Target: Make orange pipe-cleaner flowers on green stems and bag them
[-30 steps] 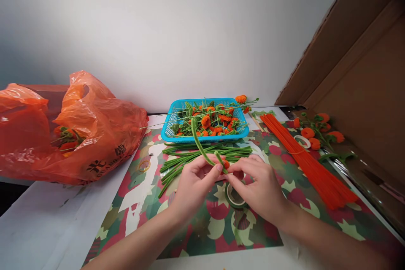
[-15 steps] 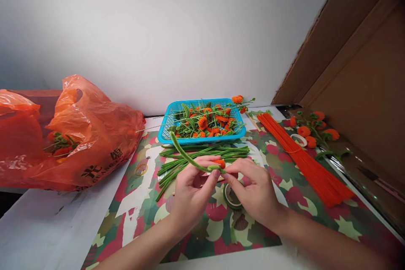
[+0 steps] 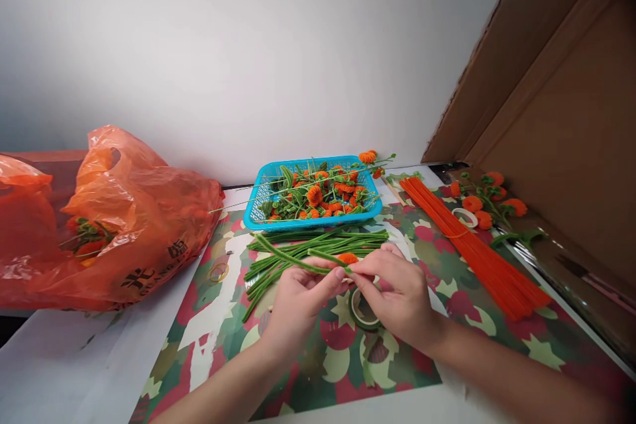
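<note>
My left hand [image 3: 304, 293] pinches a fuzzy green pipe cleaner [image 3: 285, 256] between thumb and fingers; its long end points up to the left. A shorter green end [image 3: 324, 256] lies above it. Fingertip to fingertip with the left, my right hand [image 3: 397, 288] pinches where the green pieces meet. A small orange pipe-cleaner flower [image 3: 348, 258] shows just behind the fingertips; how it joins the green is hidden. Beyond the hands lie several loose green pipe cleaners [image 3: 318, 242]. Below the right fingers rests a roll of green tape [image 3: 354, 313].
A blue basket [image 3: 251, 220] of orange flowers stands at the back. On the left bulges an orange plastic bag [image 3: 149, 212]. To the right are a bundle of orange pipe cleaners [image 3: 472, 252], a white ring [image 3: 464, 217], finished flowers [image 3: 514, 207] and a cardboard wall [image 3: 561, 73].
The long green end has swung down from its upward curve and now lies straighter and lower. A second, shorter green end now shows above it. Both hands stay together, still pinching.
</note>
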`<state>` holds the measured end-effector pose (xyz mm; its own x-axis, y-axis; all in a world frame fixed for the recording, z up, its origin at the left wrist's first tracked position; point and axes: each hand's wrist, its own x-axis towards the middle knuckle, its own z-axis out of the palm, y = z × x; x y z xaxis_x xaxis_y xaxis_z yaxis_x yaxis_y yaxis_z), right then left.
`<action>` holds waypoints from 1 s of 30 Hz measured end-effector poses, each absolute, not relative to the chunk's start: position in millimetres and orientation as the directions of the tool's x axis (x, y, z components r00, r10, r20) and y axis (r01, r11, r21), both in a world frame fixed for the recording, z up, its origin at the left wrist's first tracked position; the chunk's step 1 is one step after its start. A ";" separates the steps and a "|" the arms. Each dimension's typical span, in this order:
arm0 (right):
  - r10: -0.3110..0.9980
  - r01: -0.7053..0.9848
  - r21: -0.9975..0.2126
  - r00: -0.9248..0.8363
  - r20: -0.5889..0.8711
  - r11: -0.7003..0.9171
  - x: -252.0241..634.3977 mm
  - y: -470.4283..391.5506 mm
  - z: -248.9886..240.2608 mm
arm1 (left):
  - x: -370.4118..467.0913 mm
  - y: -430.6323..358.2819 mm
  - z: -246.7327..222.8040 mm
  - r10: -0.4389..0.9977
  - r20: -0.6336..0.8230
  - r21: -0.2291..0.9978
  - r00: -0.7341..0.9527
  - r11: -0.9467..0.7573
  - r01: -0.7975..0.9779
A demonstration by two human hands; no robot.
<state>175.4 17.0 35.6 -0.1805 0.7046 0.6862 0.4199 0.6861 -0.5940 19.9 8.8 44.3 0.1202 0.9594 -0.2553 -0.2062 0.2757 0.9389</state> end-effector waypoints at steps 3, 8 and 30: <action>0.683 0.402 -0.576 -0.202 0.702 0.711 177.1 18.8 34.9 | 20.1 10.4 45.6 0.952 -0.245 0.937 0.186 0.281 -0.208; 0.861 0.255 -0.823 -0.094 0.501 0.507 171.8 13.4 34.2 | 19.5 8.7 41.8 0.998 0.039 0.994 0.040 -0.034 -0.107; 0.747 0.429 -0.626 -0.216 0.629 0.651 183.6 31.1 42.0 | 11.2 17.9 39.1 0.961 -0.264 0.932 0.084 0.277 -0.233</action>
